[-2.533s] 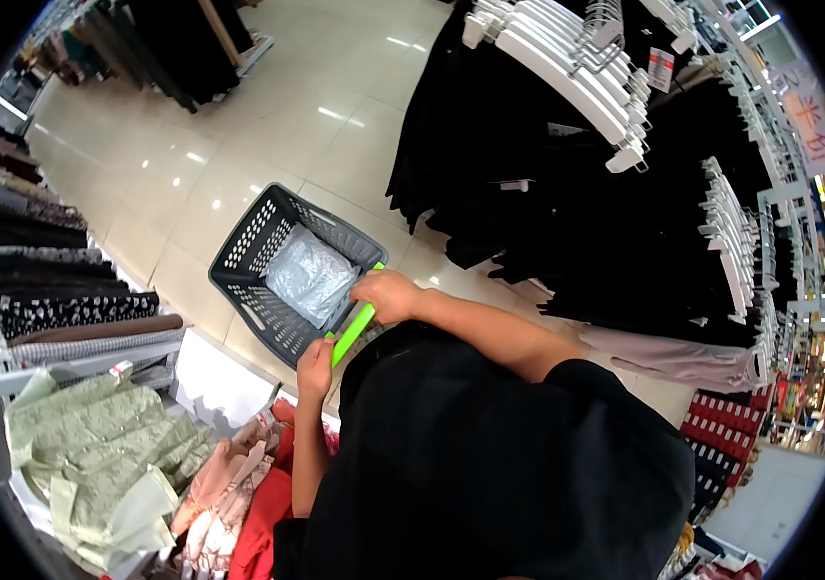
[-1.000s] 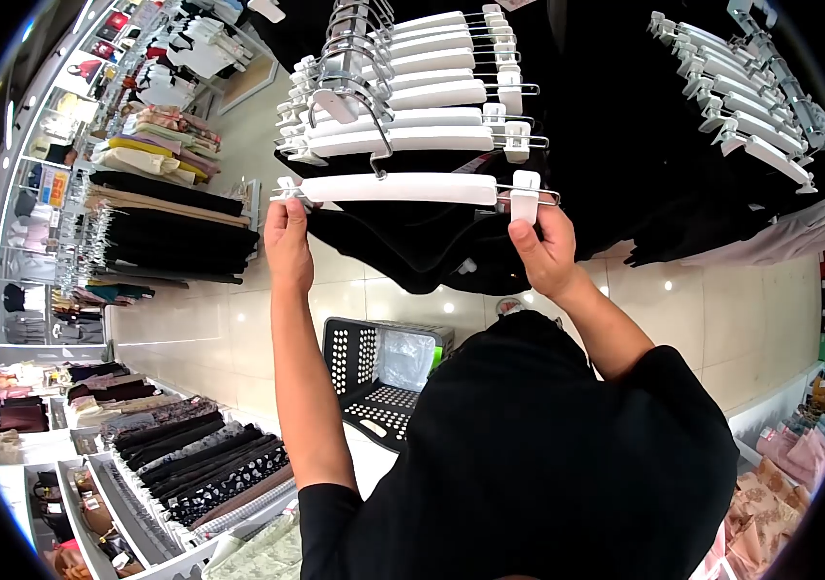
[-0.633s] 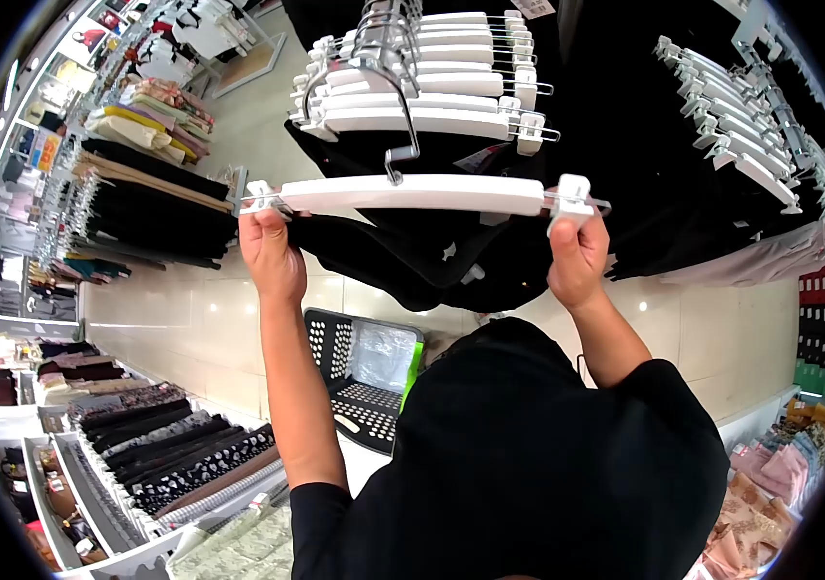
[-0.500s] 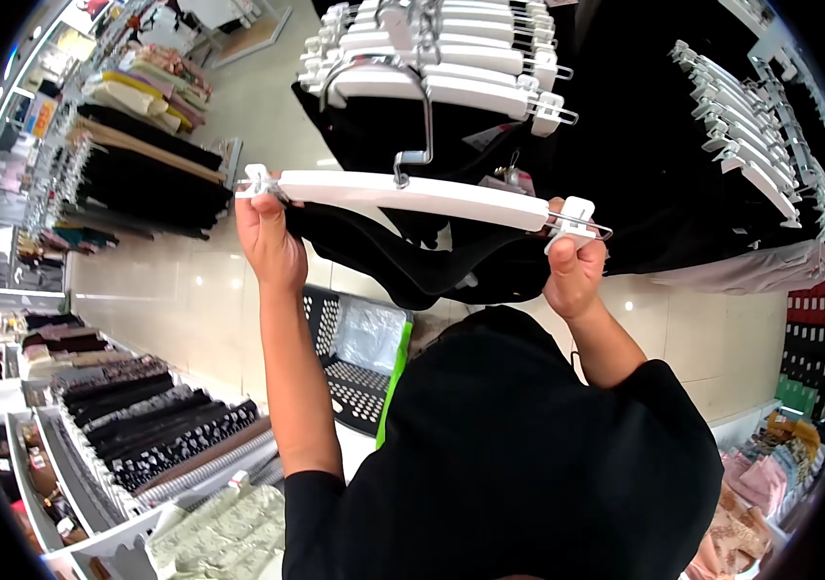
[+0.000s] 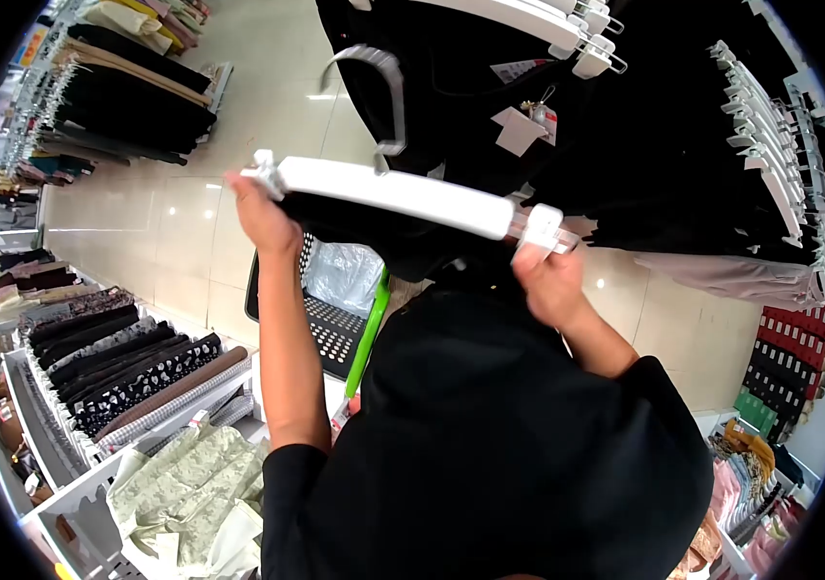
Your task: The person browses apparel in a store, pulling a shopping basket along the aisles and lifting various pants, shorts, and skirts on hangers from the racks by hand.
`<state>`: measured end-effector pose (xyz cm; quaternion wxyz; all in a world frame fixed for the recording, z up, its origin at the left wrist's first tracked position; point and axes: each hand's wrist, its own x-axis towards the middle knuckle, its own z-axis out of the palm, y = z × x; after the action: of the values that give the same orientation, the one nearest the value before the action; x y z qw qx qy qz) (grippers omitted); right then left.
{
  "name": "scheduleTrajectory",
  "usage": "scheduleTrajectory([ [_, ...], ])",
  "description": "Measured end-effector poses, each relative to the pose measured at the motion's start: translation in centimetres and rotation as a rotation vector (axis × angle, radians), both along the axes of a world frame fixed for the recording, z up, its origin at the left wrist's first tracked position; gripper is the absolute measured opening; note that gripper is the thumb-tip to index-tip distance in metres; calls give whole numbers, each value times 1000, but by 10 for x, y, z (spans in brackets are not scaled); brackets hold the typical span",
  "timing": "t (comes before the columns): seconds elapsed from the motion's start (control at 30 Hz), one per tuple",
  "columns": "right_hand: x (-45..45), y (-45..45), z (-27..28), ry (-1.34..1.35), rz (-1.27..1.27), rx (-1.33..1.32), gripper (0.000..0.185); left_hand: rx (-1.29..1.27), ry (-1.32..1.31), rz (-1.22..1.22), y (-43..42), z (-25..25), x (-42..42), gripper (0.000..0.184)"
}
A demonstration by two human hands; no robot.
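Observation:
A white clip hanger (image 5: 393, 196) with a metal hook spans the space before my chest, its right end lower than its left. My left hand (image 5: 269, 224) grips the left clip, thumb on top. At the other end, the fingers of my right hand (image 5: 550, 280) close around the right clip, slightly blurred. Black garment fabric (image 5: 335, 224) hangs beneath the hanger; my shirt is also black, so its lower edge is hard to make out.
Black garments on white clip hangers (image 5: 519, 14) hang ahead, with paper tags (image 5: 521, 130). Another rack of white hangers (image 5: 760, 145) stands right. A dark basket with a green edge (image 5: 366, 338) is below. Folded clothes fill a shelf (image 5: 132, 372) at left, near a pale green garment (image 5: 190, 493).
The hanger's right end has shifted left and slightly down, tilting it more. My right hand moved with it. The racked hangers ahead sit higher in view, and the hanging tags show more.

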<state>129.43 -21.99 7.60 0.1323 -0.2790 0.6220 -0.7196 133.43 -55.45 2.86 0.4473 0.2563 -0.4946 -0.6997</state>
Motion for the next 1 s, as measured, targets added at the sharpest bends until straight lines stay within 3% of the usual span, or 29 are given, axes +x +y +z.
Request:
scheduleTrajectory([
  [0.07,9,-8,9,214,231,34,37,94,145,-120,5,6,24,57],
  [0.13,15,-22,15,572,466,76,38,96,516,-462,-18,-5,43,63],
  [0.17,21,-29,12,595,565,45,38,24,502,-282,-25,-7,51,66],
  [0.33,26,-50,14,741,859,101,36,-145,480,-366,-45,11,72,63],
  [0.5,34,-66,13,828,866,-18,34,-288,457,-601,-59,27,86,56],
  [1.0,21,-59,5,801,838,-142,32,-290,453,-616,-57,34,78,58],
])
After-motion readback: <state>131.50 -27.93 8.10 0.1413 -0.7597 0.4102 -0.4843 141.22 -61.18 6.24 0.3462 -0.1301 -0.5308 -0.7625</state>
